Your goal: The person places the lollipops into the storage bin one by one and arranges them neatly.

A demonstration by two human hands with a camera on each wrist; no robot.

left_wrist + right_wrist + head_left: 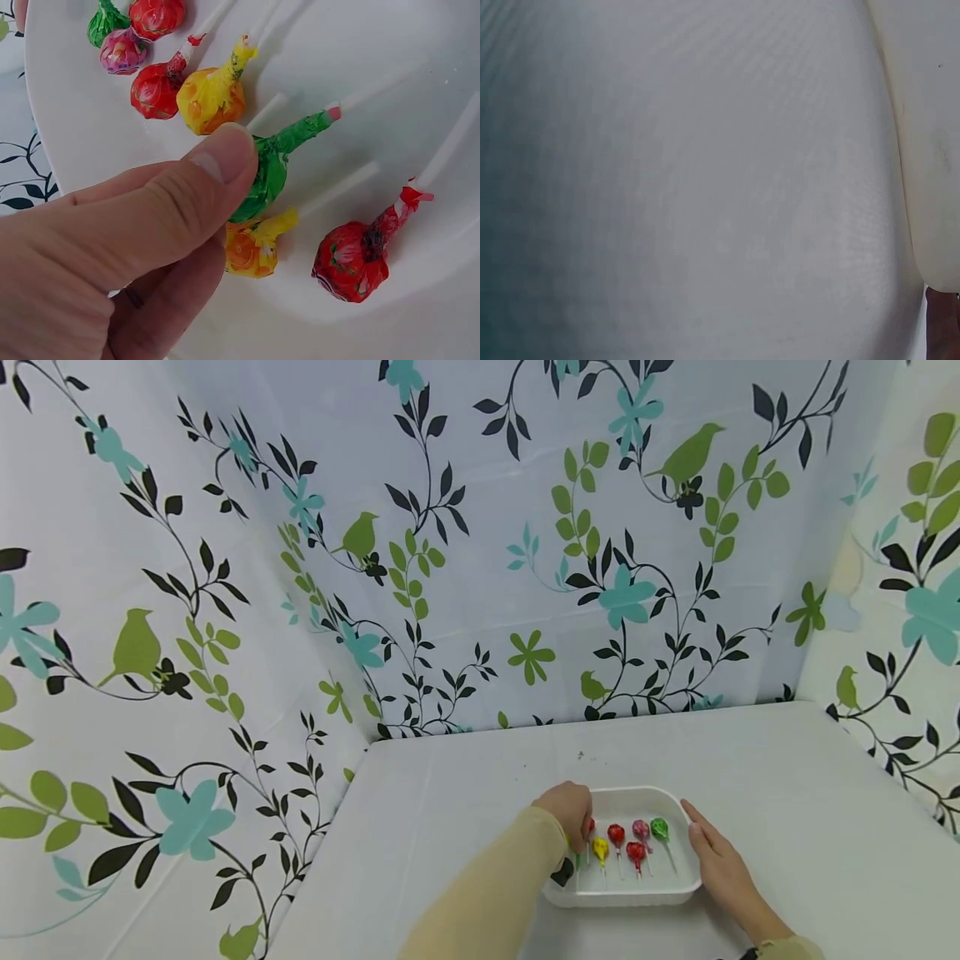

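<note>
My left hand (570, 810) reaches over the left end of a white tray (652, 893). In the left wrist view its thumb and fingers pinch the wrapped head of a green lollipop (270, 184), with the white stick pointing up and right. Part of a yellow-orange lollipop (251, 251) shows just below the fingers, and a red lollipop (351, 262) lies to its right. My right hand (722, 864) rests along the tray's right wall, its fingers straight against the outside. The right wrist view shows mostly a blurred pale surface, with the tray's wall (934, 187) at the right edge.
Inside the tray lie other lollipops: a yellow one (601, 848), two red, a pink (641, 829) and a green (660, 828). A small black object (562, 872) shows by my left wrist. The white table (450, 827) meets a leaf-and-bird patterned curtain (480, 568).
</note>
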